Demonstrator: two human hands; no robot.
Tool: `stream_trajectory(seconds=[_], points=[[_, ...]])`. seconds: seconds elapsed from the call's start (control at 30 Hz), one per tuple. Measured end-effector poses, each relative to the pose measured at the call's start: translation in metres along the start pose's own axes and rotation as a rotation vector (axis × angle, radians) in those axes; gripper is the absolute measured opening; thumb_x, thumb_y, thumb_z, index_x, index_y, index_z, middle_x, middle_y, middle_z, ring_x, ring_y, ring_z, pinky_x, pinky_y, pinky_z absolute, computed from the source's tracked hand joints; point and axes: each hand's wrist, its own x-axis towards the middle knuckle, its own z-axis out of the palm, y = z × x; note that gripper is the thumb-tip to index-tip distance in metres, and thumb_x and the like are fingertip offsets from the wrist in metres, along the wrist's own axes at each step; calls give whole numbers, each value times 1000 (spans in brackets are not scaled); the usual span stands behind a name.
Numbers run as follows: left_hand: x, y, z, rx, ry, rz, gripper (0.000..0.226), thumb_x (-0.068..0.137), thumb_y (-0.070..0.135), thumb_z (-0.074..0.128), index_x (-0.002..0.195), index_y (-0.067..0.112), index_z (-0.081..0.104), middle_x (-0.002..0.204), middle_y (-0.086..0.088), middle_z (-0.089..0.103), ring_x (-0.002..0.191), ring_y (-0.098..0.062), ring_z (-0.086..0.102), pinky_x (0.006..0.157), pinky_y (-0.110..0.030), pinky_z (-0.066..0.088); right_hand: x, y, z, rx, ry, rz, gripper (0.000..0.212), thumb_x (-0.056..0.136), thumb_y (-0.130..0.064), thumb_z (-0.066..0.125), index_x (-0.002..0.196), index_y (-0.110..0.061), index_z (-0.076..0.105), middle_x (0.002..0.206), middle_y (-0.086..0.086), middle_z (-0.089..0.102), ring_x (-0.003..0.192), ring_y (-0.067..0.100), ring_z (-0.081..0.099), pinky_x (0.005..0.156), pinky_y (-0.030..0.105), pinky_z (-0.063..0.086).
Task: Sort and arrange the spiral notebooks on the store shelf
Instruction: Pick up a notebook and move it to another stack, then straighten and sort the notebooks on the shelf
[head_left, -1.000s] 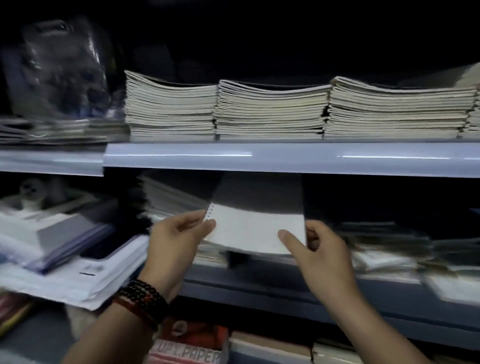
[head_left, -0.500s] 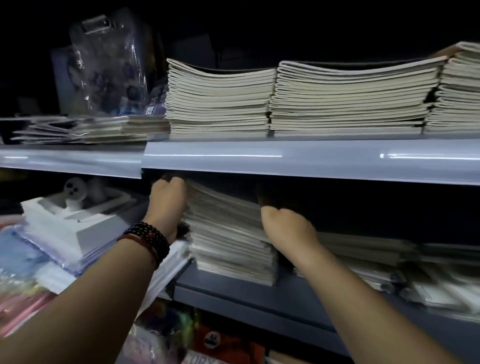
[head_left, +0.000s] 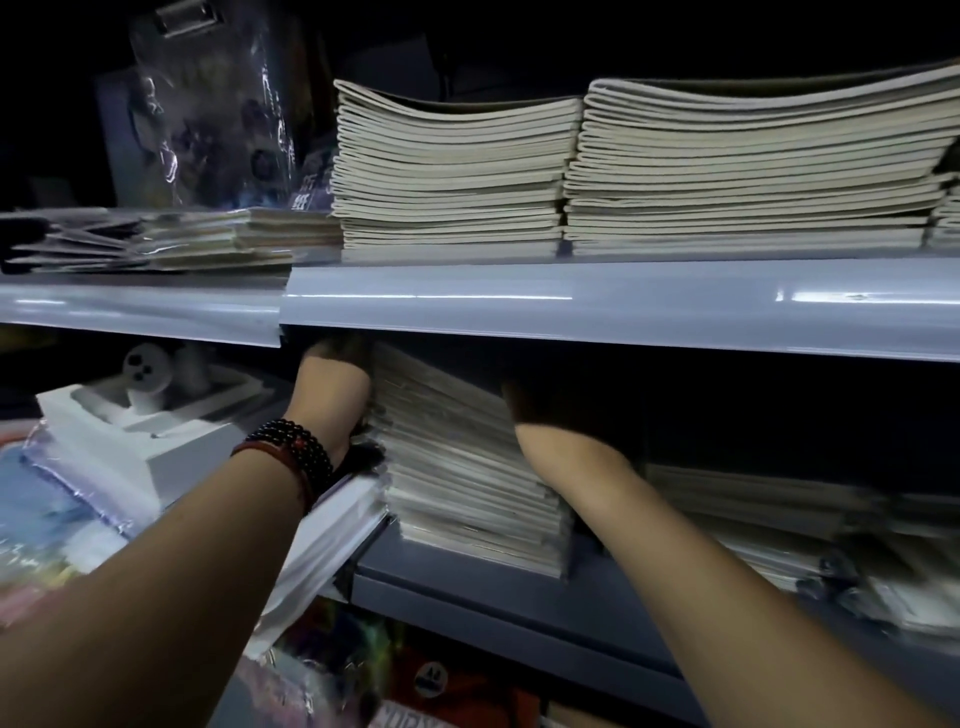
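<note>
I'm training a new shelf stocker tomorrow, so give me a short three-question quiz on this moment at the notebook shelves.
1. True or false: the left hand and right hand both reach in below the upper shelf, one on each side of the notebook stack.
2. Which wrist wears the bead bracelets? A left, B right, C both.
3. Short answer: does the picture show whether either grip is closed on a notebook?
Key: 1 true; 2 A; 3 no, the fingers are lost in shadow under the shelf.
</note>
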Motion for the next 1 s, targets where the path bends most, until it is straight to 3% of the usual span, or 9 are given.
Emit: stream_trajectory(seconds=[0.17,0.23,0.3,0.33,0.43,0.57,0.7,0.87,1.0], points=[[-20,-9,-17,64,-29,78,29,99,40,54,93,13,58,82,-11,58,72,-30,61,57,-38,56,-22,7,-7,119,42,47,70,94,-70,38,153,-32,33,157,4,38,140,32,40,115,40,31],[-29,-15,-30,130,21,134,25,96,36,57,96,11,60,94,-12,66,90,-39,67,69,-39,60,-32,16,-11,182,74,13,49,95,-61,45,120,-22,60,119,10,66,109,32,62,95,38,52],[-46,-21,-40,177,30,155,16,98,28,60,105,14,62,107,-10,70,100,-32,67,77,-35,55,-48,27,-18,238,148,-85,40,97,-44,55,75,-11,58,69,5,64,66,16,65,62,31,54],[-56,-25,-43,206,17,175,13,98,26,61,108,18,64,109,-8,70,101,-27,67,78,-32,53,-56,34,-23,251,175,-128,39,97,-38,59,68,-12,55,61,1,60,54,9,59,54,27,49],[-85,-37,-48,283,-62,245,12,98,25,64,110,24,67,105,2,72,98,-13,69,82,-29,52,-85,56,-36,198,243,-247,14,94,-35,64,92,-25,54,87,-7,59,75,2,57,60,17,43],[-124,-51,-39,464,-217,356,17,95,26,66,111,31,66,104,12,71,95,-4,67,76,-19,51,-121,104,-55,39,206,-361,20,93,-33,63,107,-35,48,107,-21,48,99,1,52,79,21,46],[-152,-72,-7,638,-313,498,17,92,28,68,107,33,65,103,17,68,93,-1,64,76,-25,52,-154,155,-92,-185,153,-333,22,98,-40,55,118,-38,46,114,-27,39,110,-1,46,89,24,46],[-189,-95,55,924,-456,783,29,85,43,53,108,29,64,102,9,65,91,-17,64,80,-38,53,-182,206,-150,-441,175,-267,27,100,-39,50,126,-32,46,120,-17,40,112,7,45,90,27,48],[-234,-104,115,906,-569,858,38,84,48,43,108,29,64,101,11,62,95,-17,62,82,-41,52,-204,243,-196,-543,209,-190,26,100,-35,51,125,-29,49,121,-15,43,112,8,45,92,27,47]])
